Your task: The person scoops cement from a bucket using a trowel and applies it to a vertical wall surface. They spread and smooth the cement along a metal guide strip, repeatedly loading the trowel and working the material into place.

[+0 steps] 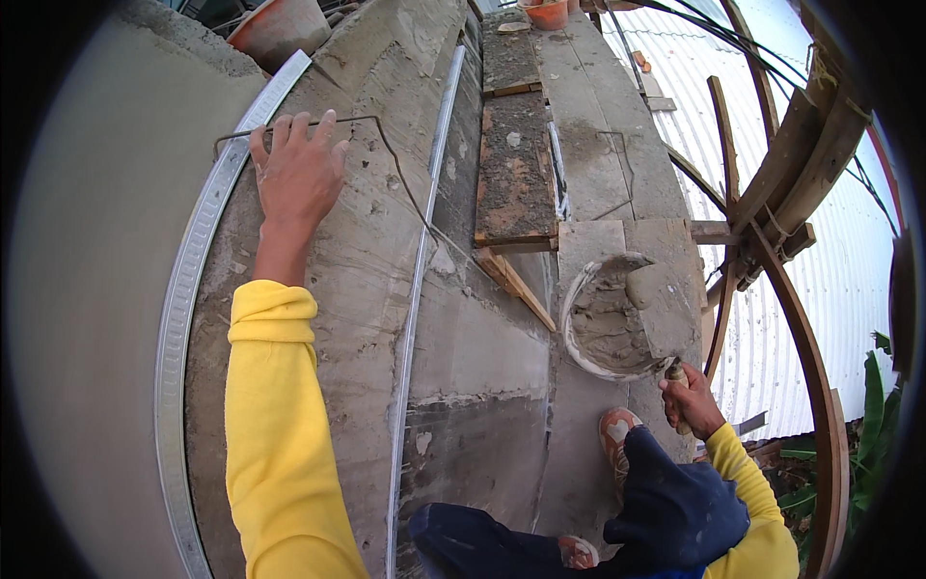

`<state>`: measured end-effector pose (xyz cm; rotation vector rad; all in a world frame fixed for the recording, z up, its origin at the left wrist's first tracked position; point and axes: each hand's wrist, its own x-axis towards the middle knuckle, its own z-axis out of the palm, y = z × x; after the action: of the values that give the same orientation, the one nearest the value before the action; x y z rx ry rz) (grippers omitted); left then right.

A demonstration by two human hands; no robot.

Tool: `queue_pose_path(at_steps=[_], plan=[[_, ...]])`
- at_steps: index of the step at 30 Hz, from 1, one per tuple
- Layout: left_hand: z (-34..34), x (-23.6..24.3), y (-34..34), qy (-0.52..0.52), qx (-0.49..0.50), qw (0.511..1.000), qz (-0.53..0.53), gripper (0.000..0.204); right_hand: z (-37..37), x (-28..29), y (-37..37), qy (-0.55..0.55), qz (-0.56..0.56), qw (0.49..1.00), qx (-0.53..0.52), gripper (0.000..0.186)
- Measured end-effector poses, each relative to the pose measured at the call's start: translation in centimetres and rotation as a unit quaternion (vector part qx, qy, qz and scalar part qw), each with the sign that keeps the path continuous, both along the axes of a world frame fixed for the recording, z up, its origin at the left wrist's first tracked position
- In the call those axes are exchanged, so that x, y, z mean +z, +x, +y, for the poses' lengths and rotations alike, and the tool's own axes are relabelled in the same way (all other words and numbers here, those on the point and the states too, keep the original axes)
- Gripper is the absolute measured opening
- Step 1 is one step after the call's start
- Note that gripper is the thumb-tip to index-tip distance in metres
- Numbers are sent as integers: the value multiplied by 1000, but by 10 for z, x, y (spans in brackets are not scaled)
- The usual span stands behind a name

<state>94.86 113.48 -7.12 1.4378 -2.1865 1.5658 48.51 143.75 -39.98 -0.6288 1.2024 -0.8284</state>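
My left hand (pixel 301 174) reaches up over the rough cement surface, fingers spread across a thin bent metal rod (pixel 362 120). The rod crosses a long silver metal strip (pixel 183 280) that runs along the edge of the cement surface. Low on the right, my right hand (pixel 690 400) is closed round the wooden handle of a trowel (pixel 678 372). Just beyond that hand stands a round bucket (pixel 571 333) of wet grey mortar (pixel 608 323). A flat grey piece covers the bucket's right side; I cannot tell whether it is the trowel's blade.
A second metal strip (pixel 417 289) runs lengthwise beside a gap. Mortar-crusted planks (pixel 516 164) and a loose wooden stick (pixel 516 288) lie past it. Wooden poles (pixel 796 289) and corrugated sheeting (pixel 781 357) are at right. Orange buckets (pixel 280 34) stand at the far end.
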Motion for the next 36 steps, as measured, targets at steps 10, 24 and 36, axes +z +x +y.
queue_pose_path(at_steps=[10, 24, 36], plan=[[53, 17, -23, 81, -74, 983, 146, 32, 4, -5, 6, 3, -14, 1000, -15, 19], [136, 59, 17, 145, 38, 979, 138, 30, -2, 1, 9, -10, 6, 1000, -6, 21], [138, 71, 20, 53, 100, 992, 48, 53, -31, 48, 40, -89, 41, 992, 84, 23]])
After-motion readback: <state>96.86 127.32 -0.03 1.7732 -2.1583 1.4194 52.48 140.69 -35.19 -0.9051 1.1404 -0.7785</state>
